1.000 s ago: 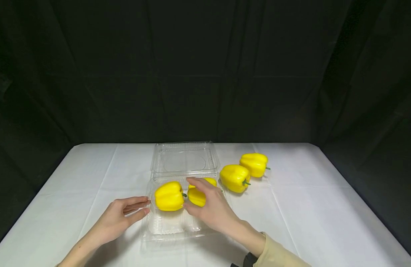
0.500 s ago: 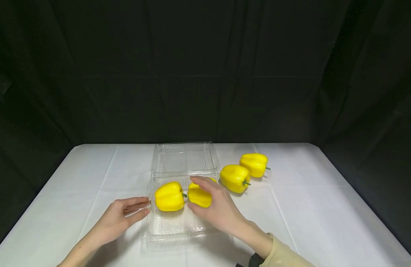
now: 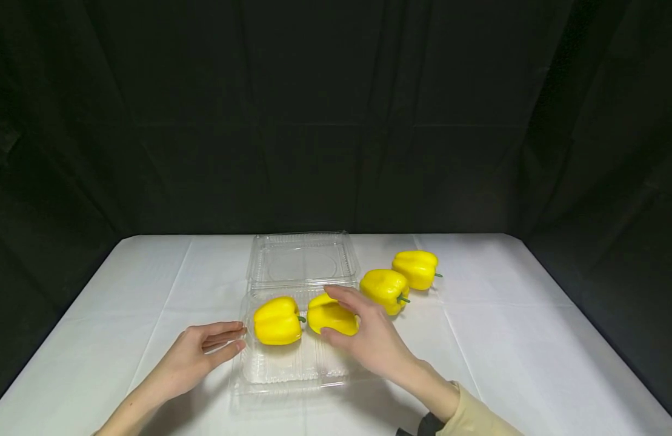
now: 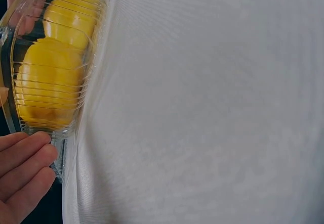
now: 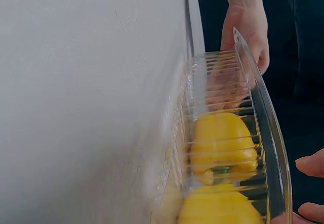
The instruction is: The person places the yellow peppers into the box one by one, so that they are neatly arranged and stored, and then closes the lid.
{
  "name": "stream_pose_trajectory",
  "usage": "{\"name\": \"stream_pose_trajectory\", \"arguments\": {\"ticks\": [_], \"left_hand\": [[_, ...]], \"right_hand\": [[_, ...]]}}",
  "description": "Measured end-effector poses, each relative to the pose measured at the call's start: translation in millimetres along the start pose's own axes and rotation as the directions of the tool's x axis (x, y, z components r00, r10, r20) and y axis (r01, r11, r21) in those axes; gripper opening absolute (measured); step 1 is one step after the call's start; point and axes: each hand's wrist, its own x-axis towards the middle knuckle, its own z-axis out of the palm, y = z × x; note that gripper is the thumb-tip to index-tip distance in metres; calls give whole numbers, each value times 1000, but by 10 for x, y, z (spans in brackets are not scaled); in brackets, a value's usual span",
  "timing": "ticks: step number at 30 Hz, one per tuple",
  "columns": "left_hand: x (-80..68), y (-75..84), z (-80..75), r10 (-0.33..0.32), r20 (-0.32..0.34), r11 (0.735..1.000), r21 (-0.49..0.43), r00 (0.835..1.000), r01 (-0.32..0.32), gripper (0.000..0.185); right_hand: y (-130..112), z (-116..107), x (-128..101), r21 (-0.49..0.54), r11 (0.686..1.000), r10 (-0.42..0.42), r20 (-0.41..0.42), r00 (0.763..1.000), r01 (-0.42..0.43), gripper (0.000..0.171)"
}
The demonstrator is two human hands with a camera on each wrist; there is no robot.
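Inside ribbed clear clamshell [image 3: 270,369] (plastic): glossy, lobed peppers [image 3: 277,321].

Bright, even light falls from above on the white-clothed desk [image 3: 477,339], the black backdrop swallowing everything at twelve o'clock. Soft shadows, glints on the clear plastic clamshell box [image 3: 303,263]; wrist views blur close up.

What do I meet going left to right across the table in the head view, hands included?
Left hand → first pepper in the clear tray → second pepper in the tray → right hand → third pepper on the cloth → fourth pepper.
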Motion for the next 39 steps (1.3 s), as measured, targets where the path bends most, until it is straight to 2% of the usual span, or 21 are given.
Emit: {"name": "stream_pose_trajectory", "arguments": {"ticks": [10,20,31,39], "left_hand": [[3,1,2,-2,-8,1000,2,1000,2,49],[8,-2,4,-6,-3,1000,-3,1000,6,49],[4,3,-1,7,-5,1000,-3,1000,-7,49],[6,-3,-3,16,-4,1000,-7,1000,-16,48]], "right_hand": [[46,-72,-21,-19,999,-42,-16,999,42,60],[52,-148,-50,-29,999,-29,-32,999,28,61],[97,-257,-76,15,1000,-8,-38,999,8,62],[140,-356,-101,-13,1000,10,-72,997,-11,61]]}}
